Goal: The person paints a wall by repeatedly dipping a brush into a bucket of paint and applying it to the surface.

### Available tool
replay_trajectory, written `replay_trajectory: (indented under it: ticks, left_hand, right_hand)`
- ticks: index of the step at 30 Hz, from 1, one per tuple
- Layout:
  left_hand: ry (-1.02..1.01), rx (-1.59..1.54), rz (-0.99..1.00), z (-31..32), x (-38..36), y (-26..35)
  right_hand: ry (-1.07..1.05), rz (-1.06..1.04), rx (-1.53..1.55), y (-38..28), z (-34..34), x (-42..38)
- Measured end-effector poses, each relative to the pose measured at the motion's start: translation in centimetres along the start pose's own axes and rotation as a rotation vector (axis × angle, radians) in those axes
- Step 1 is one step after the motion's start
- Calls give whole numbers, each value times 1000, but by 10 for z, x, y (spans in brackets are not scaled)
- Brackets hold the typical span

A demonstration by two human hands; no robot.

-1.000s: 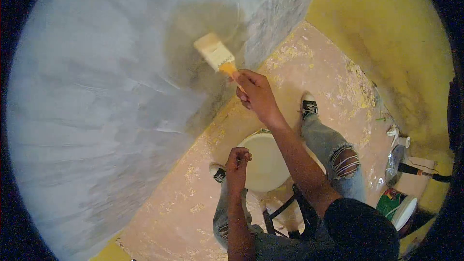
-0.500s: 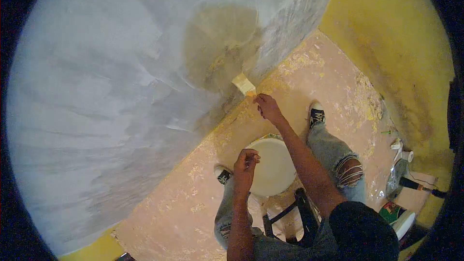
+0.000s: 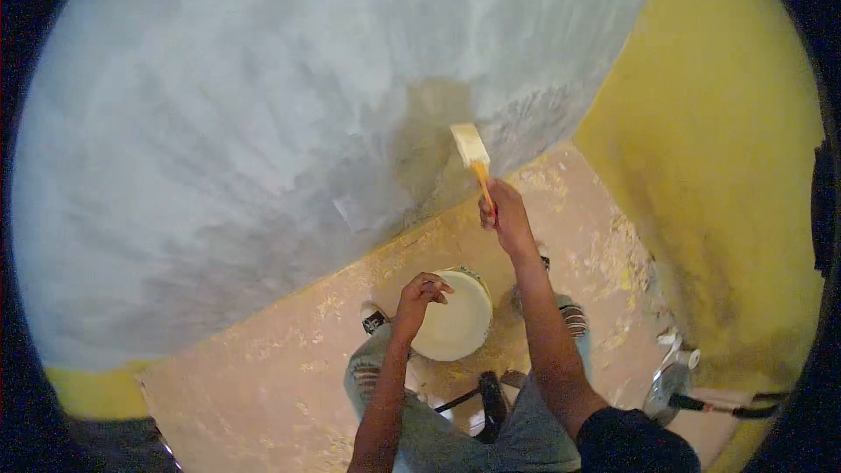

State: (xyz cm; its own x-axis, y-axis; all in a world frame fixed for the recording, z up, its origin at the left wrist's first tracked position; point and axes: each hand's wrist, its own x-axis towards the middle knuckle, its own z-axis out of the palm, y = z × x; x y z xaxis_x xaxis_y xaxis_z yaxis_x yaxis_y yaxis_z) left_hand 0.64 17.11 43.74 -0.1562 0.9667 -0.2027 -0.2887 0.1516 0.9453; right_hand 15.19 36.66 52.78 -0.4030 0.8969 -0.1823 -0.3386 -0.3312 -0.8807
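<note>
Seen from above, a person sits facing a wall (image 3: 263,123) coated in streaky grey-white paint, with a bare yellow wall (image 3: 727,149) meeting it at the right. Compared with half a second earlier, the view has tilted upward so more of the grey wall fills the frame, and the paintbrush (image 3: 471,151) has risen from the foot of the wall to a spot higher up, over a darker patch near the corner. The right hand (image 3: 505,215) is closed around the brush's orange handle, arm stretched forward, with the pale bristles pointing up and touching the wall.

The left hand (image 3: 420,291) stays where it was, hovering over the near rim of a white bucket (image 3: 455,328), its fingers curled loosely inward with the thumb near the fingertips; whether it pinches anything cannot be told. The bucket sits between the person's knees on the floor (image 3: 280,368), and its inside reads as an even pale cream surface; whether that is paint or the bucket's bottom cannot be told.

The floor is pinkish and flecked with yellow paint chips. A black and white shoe (image 3: 374,317) shows just left of the bucket. At lower right, beside the yellow wall, lies a small cluster of tools (image 3: 679,377), too small to make out.
</note>
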Motion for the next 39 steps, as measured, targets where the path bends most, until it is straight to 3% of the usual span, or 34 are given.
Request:
replay_trajectory:
  ticks: [6, 8, 12, 14, 16, 18, 24, 28, 31, 33, 34, 36, 39]
  left_hand:
    - [-7, -120, -49, 60, -86, 37]
    - [28, -215, -86, 79, -118, 52]
    - [108, -253, -77, 88, -157, 25]
    - [68, -281, -65, 88, -179, 15]
    - [113, -283, -48, 93, -194, 7]
    - [218, -347, -58, 98, -212, 7]
    - [255, -575, -54, 105, -238, -17]
    - [365, -448, -16, 117, -246, -4]
    - [397, -433, 13, 117, -245, 8]
    - [397, -406, 18, 116, -243, 18]
    - [402, -382, 16, 115, -245, 21]
    - [390, -318, 55, 110, -242, 21]
    - [358, -439, 21, 114, -249, 26]
  right_hand:
    - [-11, 88, -87, 39, 15, -128]
    - [33, 219, -135, 45, 24, -175]
    - [-36, 260, -157, 54, 34, -240]
    - [-171, 257, -260, 57, 38, -267]
    - [-184, 315, -342, 60, 44, -286]
    - [8, 292, -182, 72, 46, -302]
    - [4, 333, -187, 123, 9, -317]
    - [-60, 368, -233, 121, 1, -327]
    - [0, 277, -229, 112, 9, -338]
    - [-255, 402, -440, 124, -2, -336]
    - [-259, 389, -436, 157, -16, -328]
    - [-536, 406, -742, 232, -49, -316]
    - [-620, 508, -928, 251, -61, -349]
